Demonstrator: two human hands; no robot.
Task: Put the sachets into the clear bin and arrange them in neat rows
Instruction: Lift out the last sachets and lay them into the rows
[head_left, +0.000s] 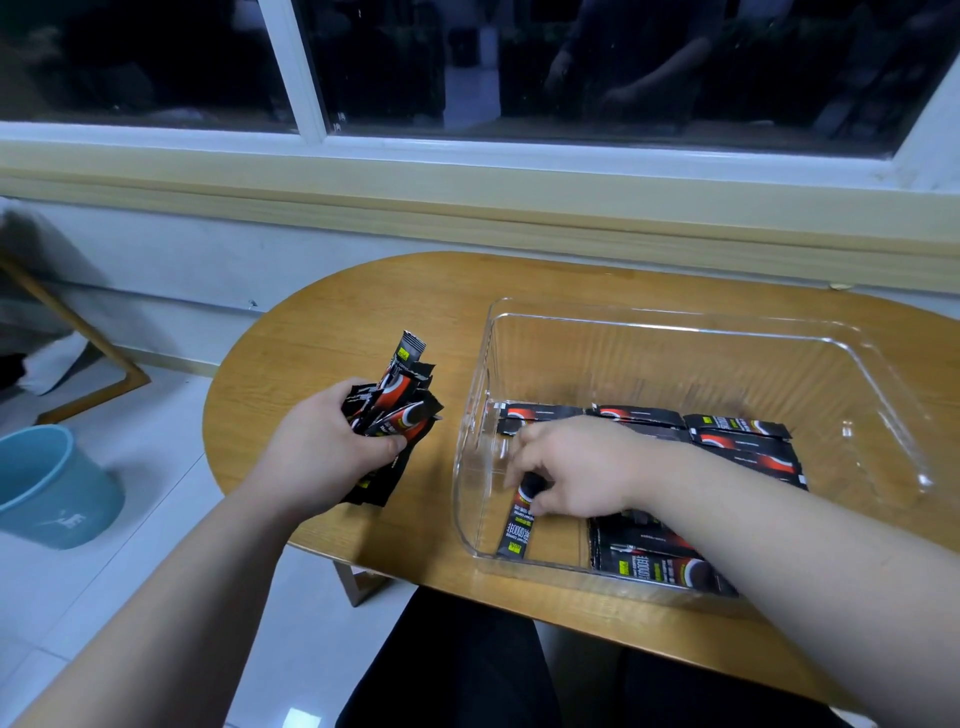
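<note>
while the left hand (327, 447) grips a loose bundle of sachets (400, 395) over the wooden tabletop (363, 312), just left of the clear bin (675, 325), the right hand (582, 467) is inside the bin with its fingers curled onto a single sachet (517, 530). that sachet is black with white lettering; it lies lengthwise in the bin's near left part, its near end close to the front wall and its far end under the fingertips. the bundle fans out above the left fist, with a few ends poking out below it toward the tabletop. the far row of sachets (727, 436) lies flat on the bin floor, side by side, running from behind the right hand toward the right wall. the near group of sachets (649, 556) lies by the front wall, partly hidden under the right forearm. the bin stands on the right half of the oval tabletop, below a dark window (623, 62). a blue bucket (52, 483) stands on the tiled floor at the left.
</note>
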